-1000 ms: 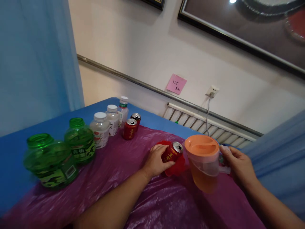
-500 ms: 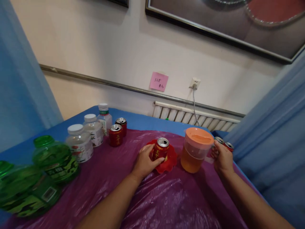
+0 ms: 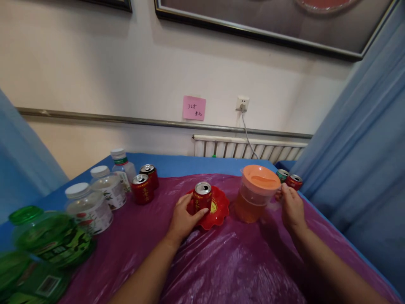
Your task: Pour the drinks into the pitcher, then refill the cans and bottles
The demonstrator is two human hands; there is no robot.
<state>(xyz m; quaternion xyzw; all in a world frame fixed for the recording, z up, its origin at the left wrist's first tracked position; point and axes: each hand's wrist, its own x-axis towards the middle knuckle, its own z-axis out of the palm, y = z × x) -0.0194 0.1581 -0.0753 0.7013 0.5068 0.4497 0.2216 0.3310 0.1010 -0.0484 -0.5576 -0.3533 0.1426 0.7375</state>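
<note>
The red can (image 3: 202, 197) stands upright, opened top facing the ceiling, on the scalloped red plate (image 3: 218, 213) at mid-table. The left hand (image 3: 183, 219) wraps its smooth metal side, fingers curled. Just beside it, the right hand (image 3: 291, 207) clasps the handle of the clear pitcher (image 3: 256, 194), orange-lidded, on crinkly purple plastic sheet (image 3: 228, 266).
</note>
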